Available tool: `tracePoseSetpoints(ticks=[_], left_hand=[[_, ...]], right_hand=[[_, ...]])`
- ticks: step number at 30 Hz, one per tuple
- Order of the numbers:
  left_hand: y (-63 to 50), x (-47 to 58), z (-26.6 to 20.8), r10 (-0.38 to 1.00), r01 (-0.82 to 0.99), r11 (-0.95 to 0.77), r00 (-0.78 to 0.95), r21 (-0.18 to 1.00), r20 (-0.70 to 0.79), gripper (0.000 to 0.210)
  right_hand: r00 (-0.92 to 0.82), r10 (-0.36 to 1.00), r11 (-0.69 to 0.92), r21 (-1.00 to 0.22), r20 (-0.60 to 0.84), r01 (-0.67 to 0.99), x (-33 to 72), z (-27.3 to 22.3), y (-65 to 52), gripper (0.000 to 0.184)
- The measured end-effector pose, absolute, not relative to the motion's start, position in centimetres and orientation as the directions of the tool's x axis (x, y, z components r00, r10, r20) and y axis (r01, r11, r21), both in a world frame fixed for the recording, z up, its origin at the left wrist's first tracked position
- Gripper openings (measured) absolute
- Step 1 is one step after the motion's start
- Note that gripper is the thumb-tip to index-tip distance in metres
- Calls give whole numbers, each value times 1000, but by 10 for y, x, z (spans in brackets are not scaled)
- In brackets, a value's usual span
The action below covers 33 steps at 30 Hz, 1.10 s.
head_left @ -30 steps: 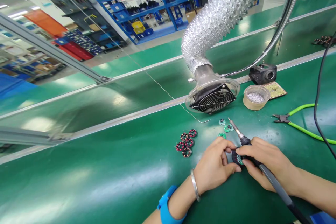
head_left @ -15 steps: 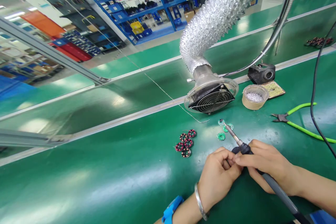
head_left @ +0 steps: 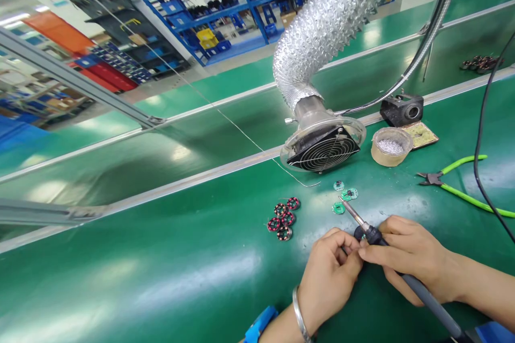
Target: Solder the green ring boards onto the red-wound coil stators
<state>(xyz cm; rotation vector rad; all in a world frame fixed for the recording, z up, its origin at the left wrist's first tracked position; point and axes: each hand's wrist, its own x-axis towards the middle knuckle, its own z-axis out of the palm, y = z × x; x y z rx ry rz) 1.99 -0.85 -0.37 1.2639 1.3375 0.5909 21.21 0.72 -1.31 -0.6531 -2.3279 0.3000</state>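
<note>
My right hand (head_left: 420, 260) is wrapped round a soldering iron (head_left: 428, 300), its bare metal tip pointing up and left toward the green boards. My left hand (head_left: 332, 276) is closed in a pinch, fingertips meeting those of my right hand. A small dark round part (head_left: 359, 232) with a speck of green shows just behind the fingertips; most of it is hidden, and which fingers grip it cannot be made out. Beyond the iron's tip lie several small green circuit boards (head_left: 338, 208). Left of them sits a cluster of red-and-black wound coils (head_left: 287, 218).
A fume extractor (head_left: 324, 150) hangs over the bench on a silver duct (head_left: 333, 27). At the right are a tub of metal bits (head_left: 388, 158), a sponge tray (head_left: 422, 135), a black iron holder (head_left: 402, 111), green-handled cutters (head_left: 432, 178) and a black cable (head_left: 478, 155). A solder wire (head_left: 249, 139) hangs down.
Both hands have shifted slightly left, the left one a little apart from the right. The iron's tip has moved slightly down and left, and more of the small part shows.
</note>
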Motion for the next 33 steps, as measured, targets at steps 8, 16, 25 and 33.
tracePoseSetpoints(ticks=[8, 16, 25, 33], left_hand=[[-8, 23, -3, 923, 336, 268, 181, 903, -341, 12], [-5, 27, -3, 925, 387, 263, 159, 884, -344, 13], [-7, 27, -3, 926, 412, 257, 153, 874, -344, 12], [-6, 27, -4, 935, 428, 232, 152, 874, -322, 13]], right_hand=[[-506, 632, 770, -552, 587, 321, 218, 2, 6, 46], [-366, 757, 638, -734, 541, 233, 220, 17, -10, 27], [-401, 752, 636, -736, 523, 232, 219, 20, -8, 24], [-393, 763, 622, -748, 514, 229, 219, 14, -12, 26]])
